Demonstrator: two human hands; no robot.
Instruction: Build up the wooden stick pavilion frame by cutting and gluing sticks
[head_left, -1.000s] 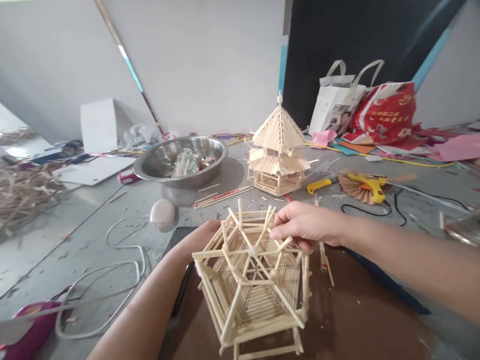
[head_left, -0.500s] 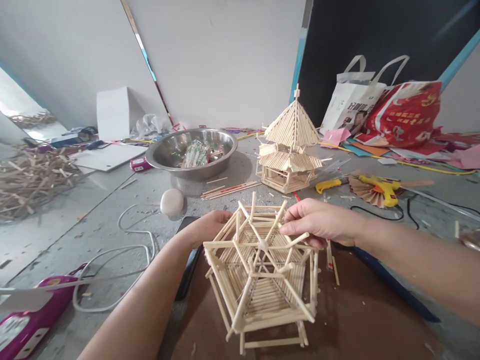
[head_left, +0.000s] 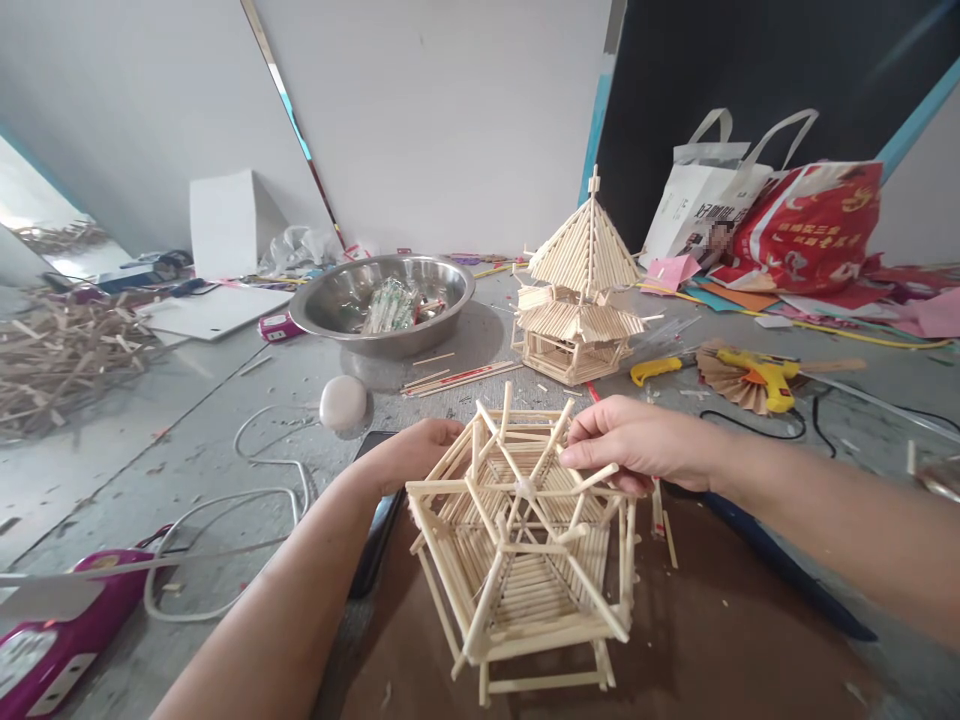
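A: Tips for handling that stick frame [head_left: 526, 490] over the brown board [head_left: 712, 640]?
B: Light pressure, imo, so the spokes [head_left: 597, 600] don't flex. Right hand [head_left: 619, 442] looks to have its grip pinched on an upper stick [head_left: 555, 437], though the exact contact's hard to see.
A: And the left hand [head_left: 420, 455]?
B: At the far-left side. Can't tell its grip, fingers vanish behind the frame.

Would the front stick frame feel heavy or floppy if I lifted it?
The stick frame is probably light, being thin and full of gaps. It seems stiff: cross sticks brace it. The thin ends poking up might snap if bumped.
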